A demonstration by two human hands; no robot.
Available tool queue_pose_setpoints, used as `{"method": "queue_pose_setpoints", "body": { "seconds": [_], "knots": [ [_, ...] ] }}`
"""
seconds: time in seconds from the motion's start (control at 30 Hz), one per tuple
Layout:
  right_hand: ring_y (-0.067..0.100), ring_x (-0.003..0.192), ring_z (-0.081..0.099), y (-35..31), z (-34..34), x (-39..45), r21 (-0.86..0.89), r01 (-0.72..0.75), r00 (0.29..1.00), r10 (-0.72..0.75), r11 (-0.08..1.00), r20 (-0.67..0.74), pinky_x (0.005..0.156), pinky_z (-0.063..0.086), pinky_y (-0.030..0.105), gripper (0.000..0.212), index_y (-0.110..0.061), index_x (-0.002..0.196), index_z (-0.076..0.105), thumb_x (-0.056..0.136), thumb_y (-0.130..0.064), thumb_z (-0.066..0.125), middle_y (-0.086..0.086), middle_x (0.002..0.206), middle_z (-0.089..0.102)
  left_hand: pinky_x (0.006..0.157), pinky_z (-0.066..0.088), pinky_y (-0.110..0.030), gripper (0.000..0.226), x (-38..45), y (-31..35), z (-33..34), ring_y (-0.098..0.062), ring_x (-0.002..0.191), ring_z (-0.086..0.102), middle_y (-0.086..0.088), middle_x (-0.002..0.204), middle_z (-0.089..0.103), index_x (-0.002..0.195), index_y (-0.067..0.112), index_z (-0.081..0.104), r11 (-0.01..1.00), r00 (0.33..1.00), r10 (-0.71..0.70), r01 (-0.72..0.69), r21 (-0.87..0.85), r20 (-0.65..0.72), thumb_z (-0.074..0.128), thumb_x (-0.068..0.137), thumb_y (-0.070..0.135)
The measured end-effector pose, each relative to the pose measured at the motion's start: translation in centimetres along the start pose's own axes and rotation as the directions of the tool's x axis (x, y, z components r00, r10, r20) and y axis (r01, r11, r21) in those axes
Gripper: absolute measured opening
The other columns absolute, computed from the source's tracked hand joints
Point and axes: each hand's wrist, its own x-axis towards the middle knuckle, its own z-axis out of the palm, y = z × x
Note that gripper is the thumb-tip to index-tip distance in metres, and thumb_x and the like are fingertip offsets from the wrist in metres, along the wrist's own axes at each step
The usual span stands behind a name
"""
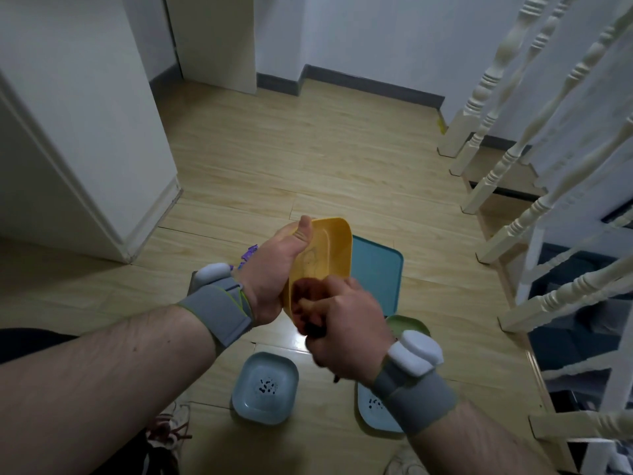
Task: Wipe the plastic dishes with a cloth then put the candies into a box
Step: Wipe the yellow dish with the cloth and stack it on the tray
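yellow dish in left hand

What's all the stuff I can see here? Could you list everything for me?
yellow dish: one, yellow, held tilted above the floor
cloth: one, dark, pressed into the yellow dish
blue dishes: two, pale blue, on the floor, dark specks inside
green dish: one, green, on the floor, partly hidden
tray: one, teal, flat on the floor
purple item: one, behind the left wrist, unclear
left hand: grips the yellow dish
right hand: holds the cloth
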Motion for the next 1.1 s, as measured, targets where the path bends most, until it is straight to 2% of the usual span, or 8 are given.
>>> {"method": "queue_pose_setpoints", "body": {
  "seconds": [0.07,0.23,0.43,0.63,0.7,0.83,1.0,1.1],
  "knots": [
    [0.021,0.098,0.045,-0.2,0.0,0.1,0.018,0.053,0.999,-0.053,0.998,-0.003,0.079,0.044,0.034,0.037,-0.042,0.116,0.065,0.08,-0.04,0.065,-0.004,0.107,0.051,0.086,0.055,-0.047,0.071,-0.1,0.2,-0.5,-0.032,0.094,0.067,-0.019,0.105,0.066,0.128,0.008,0.053,1.0,1.0,-0.01,0.01,-0.027,0.008,0.047,0.081,0.06],
    [0.02,0.103,0.04,2.6,-0.7,0.9,-0.154,-0.156,0.988,0.151,0.976,-0.041,0.09,0.041,0.035,0.043,-0.046,0.128,0.056,0.085,-0.047,0.059,-0.004,0.116,0.048,0.088,0.055,-0.051,0.079,-0.1,0.9,-0.9,-0.038,0.109,0.065,-0.022,0.122,0.064,0.137,0.013,0.047,0.999,0.998,-0.033,0.034,-0.028,0.057,0.047,0.079,0.066],
    [0.022,0.089,0.046,-0.3,0.2,0.3,0.045,0.069,0.989,-0.063,0.997,-0.133,0.072,0.044,0.034,0.032,-0.041,0.105,0.072,0.074,-0.042,0.062,-0.001,0.101,0.054,0.092,0.053,-0.049,0.078,-0.2,1.1,-0.4,-0.035,0.101,0.065,-0.022,0.109,0.065,0.131,0.001,0.051,0.998,0.999,0.016,-0.014,-0.058,0.034,0.048,0.083,0.062],
    [0.024,0.097,0.045,3.1,-0.4,1.0,-0.098,-0.182,0.965,0.159,0.978,-0.207,0.082,0.045,0.038,0.033,-0.043,0.11,0.069,0.077,-0.043,0.07,0.001,0.108,0.052,0.094,0.051,-0.054,0.077,-0.4,1.6,-0.2,-0.038,0.108,0.063,-0.024,0.119,0.064,0.132,0.009,0.052,1.0,0.999,-0.025,0.025,-0.007,0.029,0.043,0.081,0.065],
    [0.022,0.099,0.043,1.4,-0.2,0.8,-0.067,-0.134,0.976,0.12,0.989,-0.183,0.084,0.044,0.038,0.033,-0.041,0.112,0.068,0.079,-0.042,0.068,0.0,0.109,0.051,0.091,0.052,-0.05,0.079,-0.3,1.6,0.0,-0.035,0.102,0.065,-0.023,0.115,0.064,0.132,0.007,0.05,1.0,1.0,-0.003,0.003,-0.011,0.005,0.046,0.078,0.065],
    [0.024,0.085,0.049,-1.1,0.6,0.1,0.026,0.039,0.976,-0.032,0.999,-0.217,0.066,0.047,0.035,0.033,-0.037,0.097,0.074,0.064,-0.035,0.076,0.001,0.095,0.055,0.1,0.046,-0.056,0.076,-0.3,1.5,0.0,-0.039,0.106,0.062,-0.026,0.115,0.062,0.131,0.003,0.052,1.0,1.0,-0.011,0.011,-0.003,-0.005,0.045,0.085,0.063],
    [0.029,0.078,0.053,2.9,1.2,0.4,-0.088,-0.068,0.957,0.04,0.994,-0.288,0.064,0.048,0.038,0.029,-0.035,0.09,0.075,0.063,-0.037,0.084,0.004,0.091,0.06,0.104,0.04,-0.06,0.081,-0.6,2.3,-1.2,-0.042,0.117,0.058,-0.029,0.129,0.057,0.13,0.003,0.056,0.993,0.992,-0.122,0.121,0.013,0.045,0.038,0.088,0.069],
    [0.03,0.077,0.053,3.6,1.7,0.2,-0.147,-0.033,0.918,-0.028,0.989,-0.395,0.062,0.045,0.037,0.014,-0.028,0.08,0.075,0.076,-0.041,0.073,0.004,0.09,0.062,0.095,0.048,-0.059,0.073,-0.7,3.1,-1.4,-0.041,0.107,0.065,-0.025,0.112,0.068,0.113,0.009,0.07,0.989,0.987,-0.135,0.13,0.063,0.084,0.037,0.088,0.07]
  ]
}}
